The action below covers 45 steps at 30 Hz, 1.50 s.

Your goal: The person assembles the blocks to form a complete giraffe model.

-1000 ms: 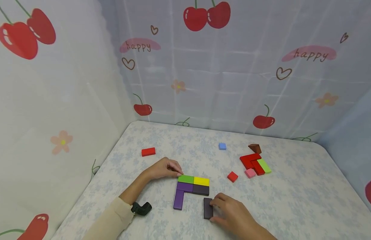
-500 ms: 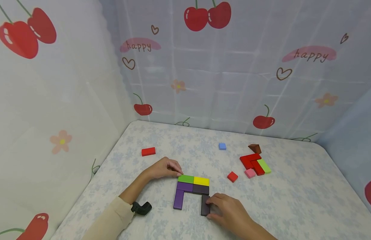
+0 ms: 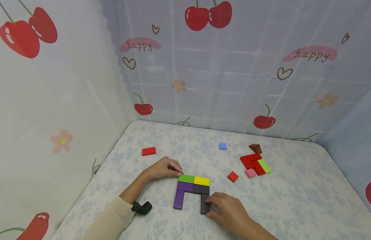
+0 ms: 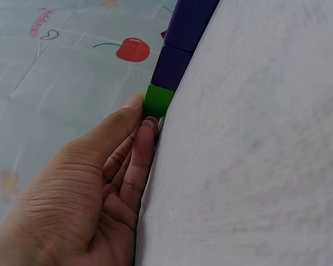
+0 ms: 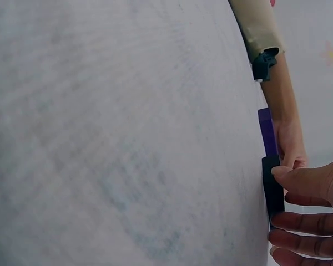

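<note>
Clock pos. taken from centre of the flat blk arch, head view. R hand, at 4 o'clock, grasps the black leg betw. thumb & fingers; leg lies flat at 5, far end meeting the black crosspiece. Purple leg at 7, touching the purple crosspiece. Far row at 12: green blk & yellow blk, side by side. L hand, at 10, has fingertips on green's outer corner; even w/ left wrist cam, can't tell if pinching or just pressing. Further out: red bar at 10, blue cube at 1, brown wedge at 2, red cube betw. 2 & 3, nr. pink cube, which sits against red blks w/ lime blk alongside.
</note>
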Tool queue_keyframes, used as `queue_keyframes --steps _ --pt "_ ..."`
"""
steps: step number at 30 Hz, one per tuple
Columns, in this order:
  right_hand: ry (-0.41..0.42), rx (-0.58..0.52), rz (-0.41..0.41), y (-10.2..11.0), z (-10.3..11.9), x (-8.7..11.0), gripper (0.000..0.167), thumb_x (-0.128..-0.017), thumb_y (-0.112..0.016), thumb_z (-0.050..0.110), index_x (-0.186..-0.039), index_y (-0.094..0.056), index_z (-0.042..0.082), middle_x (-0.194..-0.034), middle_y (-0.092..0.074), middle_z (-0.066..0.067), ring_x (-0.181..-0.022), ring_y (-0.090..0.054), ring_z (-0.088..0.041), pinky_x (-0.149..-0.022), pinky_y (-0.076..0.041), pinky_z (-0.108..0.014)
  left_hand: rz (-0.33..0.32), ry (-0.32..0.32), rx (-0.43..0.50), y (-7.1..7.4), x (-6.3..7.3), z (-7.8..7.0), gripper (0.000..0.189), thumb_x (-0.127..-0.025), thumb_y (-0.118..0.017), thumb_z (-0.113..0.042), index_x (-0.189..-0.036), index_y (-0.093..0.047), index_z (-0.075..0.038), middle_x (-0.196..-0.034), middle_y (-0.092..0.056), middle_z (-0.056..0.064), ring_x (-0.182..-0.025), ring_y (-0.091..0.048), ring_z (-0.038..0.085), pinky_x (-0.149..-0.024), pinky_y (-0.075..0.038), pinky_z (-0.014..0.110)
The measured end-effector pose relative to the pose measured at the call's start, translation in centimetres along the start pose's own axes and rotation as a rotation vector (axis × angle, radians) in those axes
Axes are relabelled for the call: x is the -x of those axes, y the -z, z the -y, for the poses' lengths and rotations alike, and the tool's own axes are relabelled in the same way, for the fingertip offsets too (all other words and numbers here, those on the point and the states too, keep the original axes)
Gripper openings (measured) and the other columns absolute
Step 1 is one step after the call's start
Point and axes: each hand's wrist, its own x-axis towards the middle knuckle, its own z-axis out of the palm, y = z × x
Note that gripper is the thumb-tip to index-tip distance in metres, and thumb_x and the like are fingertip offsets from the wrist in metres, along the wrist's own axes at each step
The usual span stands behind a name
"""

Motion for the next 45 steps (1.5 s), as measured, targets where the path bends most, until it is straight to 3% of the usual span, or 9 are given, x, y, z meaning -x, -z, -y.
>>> queue_keyframes --steps 25,30,35,41,45 --pt "-0.022 0.009 -0.016 0.0 -0.1 0.0 0.036 -0.079 -0.088 0.036 -0.108 -0.076 0.020 -0.098 -0.071 0.009 -0.083 -0.061 -0.003 -0.071 -0.057 -0.030 0.012 -0.031 0.013 0.1 -0.4 0.0 0.014 -0.093 -0.076 -0.012 -0.106 -0.082 -0.013 -0.102 -0.075 0.002 -0.097 -0.068 0.021 -0.084 -0.056 0.033" --pt "-0.135 -0.061 -0.010 1.1 -0.3 -0.3 0.040 -0.082 -0.085 0.039 -0.115 -0.074 0.019 -0.096 -0.070 0.012 -0.081 -0.060 -0.004 -0.068 -0.053 -0.026 0.013 -0.031 0.000 0.1 -0.3 0.1 0.015 -0.093 -0.075 -0.012 -0.107 -0.082 -0.012 -0.103 -0.074 0.003 -0.097 -0.068 0.021 -0.085 -0.056 0.033" --pt "-0.221 -0.049 -0.142 3.3 -1.8 -1.3 0.039 -0.084 -0.085 0.031 -0.118 -0.073 0.017 -0.093 -0.071 0.008 -0.081 -0.063 -0.011 -0.065 -0.052 -0.024 -0.005 -0.006 0.000 0.3 0.1 -0.1 0.014 -0.092 -0.077 -0.013 -0.105 -0.082 -0.014 -0.102 -0.075 0.002 -0.097 -0.068 0.021 -0.085 -0.056 0.033" --pt "-0.187 -0.006 -0.337 5.2 -5.8 -1.7 0.038 -0.082 -0.087 0.021 -0.116 -0.074 0.010 -0.098 -0.074 -0.003 -0.079 -0.067 -0.019 -0.065 -0.055 -0.028 0.004 -0.017 0.006 0.2 0.2 0.0 0.014 -0.093 -0.076 -0.013 -0.106 -0.082 -0.013 -0.103 -0.075 0.002 -0.098 -0.068 0.021 -0.085 -0.056 0.033" --pt "-0.193 -0.007 -0.395 5.7 -8.3 -1.7 0.038 -0.080 -0.088 0.017 -0.114 -0.074 0.006 -0.102 -0.074 -0.007 -0.079 -0.066 -0.020 -0.062 -0.054 -0.028 0.010 -0.035 0.010 0.1 0.1 -0.1 0.015 -0.093 -0.076 -0.014 -0.106 -0.082 -0.014 -0.103 -0.075 0.002 -0.098 -0.069 0.021 -0.085 -0.057 0.034"
